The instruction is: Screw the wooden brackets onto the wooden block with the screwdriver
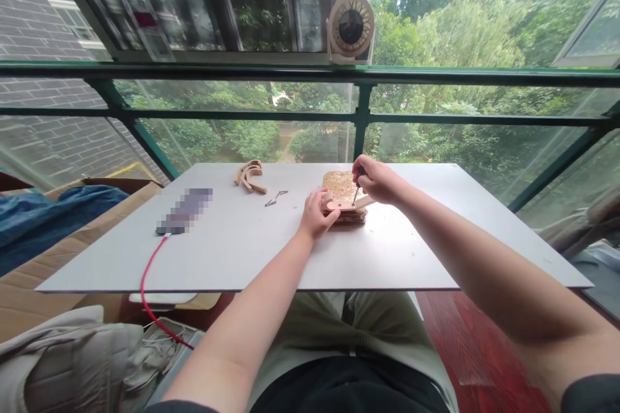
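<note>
My right hand (372, 179) is closed around the dark handle of a screwdriver (356, 194). Its thin shaft slants down to a screw spot on a pale wooden piece (346, 205). That piece lies along the near edge of a stack of worn boards (346, 218) with a stained, flaking top. My left hand (317, 214) grips the left end of the wooden piece, fingers over it and thumb along the near side. A dark spot, likely another screw or hole, shows on the piece left of the screwdriver tip.
Several curved wooden pieces (250, 177) lie at the table's back left, with small metal screws (276, 198) nearby. A blurred phone-like device (186, 211) with a red cable (144, 284) is at left. A round fan (351, 27) stands behind the white table (271, 258), by the railing.
</note>
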Demonstrator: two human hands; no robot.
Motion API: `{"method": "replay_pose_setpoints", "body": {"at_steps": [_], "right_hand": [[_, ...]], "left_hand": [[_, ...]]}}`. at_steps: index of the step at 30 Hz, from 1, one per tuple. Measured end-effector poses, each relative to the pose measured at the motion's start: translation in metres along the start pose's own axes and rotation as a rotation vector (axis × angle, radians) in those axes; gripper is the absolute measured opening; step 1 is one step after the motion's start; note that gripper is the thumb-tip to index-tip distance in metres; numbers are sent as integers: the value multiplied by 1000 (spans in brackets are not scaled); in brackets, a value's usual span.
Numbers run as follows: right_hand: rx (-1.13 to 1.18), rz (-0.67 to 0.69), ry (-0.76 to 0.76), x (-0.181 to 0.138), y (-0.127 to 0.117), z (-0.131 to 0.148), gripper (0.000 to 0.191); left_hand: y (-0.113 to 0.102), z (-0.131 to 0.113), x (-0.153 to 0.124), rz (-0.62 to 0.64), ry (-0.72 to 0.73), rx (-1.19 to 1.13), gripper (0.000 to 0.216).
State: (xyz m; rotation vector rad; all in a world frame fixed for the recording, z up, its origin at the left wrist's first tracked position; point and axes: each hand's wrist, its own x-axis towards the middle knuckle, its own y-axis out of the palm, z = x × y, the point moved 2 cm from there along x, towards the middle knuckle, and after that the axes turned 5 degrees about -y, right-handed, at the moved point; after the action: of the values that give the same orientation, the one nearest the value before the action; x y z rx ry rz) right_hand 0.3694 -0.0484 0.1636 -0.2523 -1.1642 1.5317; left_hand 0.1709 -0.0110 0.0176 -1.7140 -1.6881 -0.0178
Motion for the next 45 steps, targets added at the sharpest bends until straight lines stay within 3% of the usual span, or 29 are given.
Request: {"method": "replay_pose_setpoints", "body": {"at_steps": [5, 12, 22, 33, 45], "right_hand": [[49, 41, 36, 1, 0, -2, 24], [44, 40, 34, -2, 0, 5, 24], [-37, 16, 35, 1, -6, 5, 10], [-162, -45, 10, 6, -8, 9, 22], [-182, -27, -54, 10, -2, 4, 10]], "left_hand": [[0, 6, 1, 2, 9, 5, 25], [-1, 5, 1, 5, 15, -1, 20], [1, 8, 1, -5, 10, -11, 21], [1, 9, 1, -2, 6, -26, 24], [0, 9, 1, 1, -1, -31, 26]]}}
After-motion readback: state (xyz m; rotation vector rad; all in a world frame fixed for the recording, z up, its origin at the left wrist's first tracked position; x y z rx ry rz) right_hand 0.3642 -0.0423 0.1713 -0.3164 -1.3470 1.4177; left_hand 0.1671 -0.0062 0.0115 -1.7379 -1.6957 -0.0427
